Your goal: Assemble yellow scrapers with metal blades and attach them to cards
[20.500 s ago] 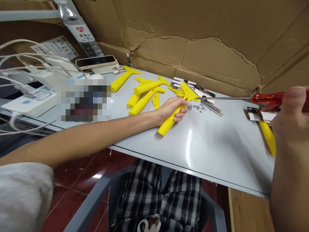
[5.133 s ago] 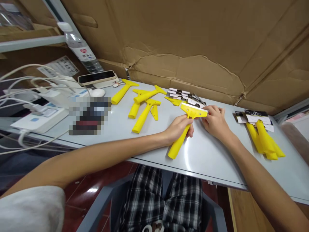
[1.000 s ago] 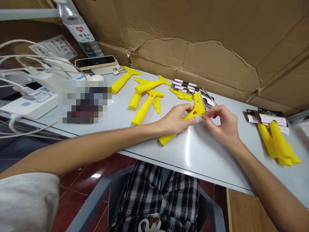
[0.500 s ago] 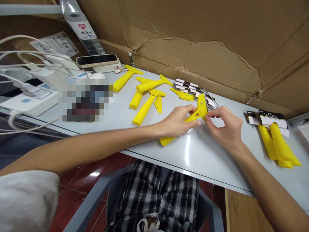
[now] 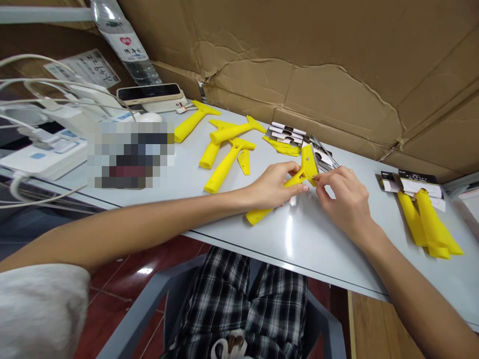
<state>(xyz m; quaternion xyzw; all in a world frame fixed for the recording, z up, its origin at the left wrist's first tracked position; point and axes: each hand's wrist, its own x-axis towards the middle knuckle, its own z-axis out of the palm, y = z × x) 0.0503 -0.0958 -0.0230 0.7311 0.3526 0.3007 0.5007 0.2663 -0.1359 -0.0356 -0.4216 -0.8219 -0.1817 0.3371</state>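
Note:
My left hand (image 5: 271,186) is closed around the handle of a yellow scraper (image 5: 258,216), which slants over the table with its head up and to the right. A metal blade edge lines the head's right side, and a small screw (image 5: 307,159) shows in its upper part. At the head's lower corner, my right hand (image 5: 346,197) has thumb and forefinger pinched together, touching the scraper. Whatever lies between those fingertips is too small to make out. Left of my hands lie several yellow scraper handles (image 5: 224,169) and a small yellow plate (image 5: 244,162).
Behind the scraper are stacked yellow plates (image 5: 284,147), packaging cards (image 5: 287,130) and thin metal strips (image 5: 325,149). Carded yellow handles (image 5: 430,219) lie at right. A power strip (image 5: 45,157) with cables, a phone (image 5: 149,92) and a bottle (image 5: 127,45) stand left. Cardboard (image 5: 299,89) walls the back.
The view has shifted slightly. My left hand still grips the scraper, and my right fingertips stay at the head's lower corner with a small change in finger pose.

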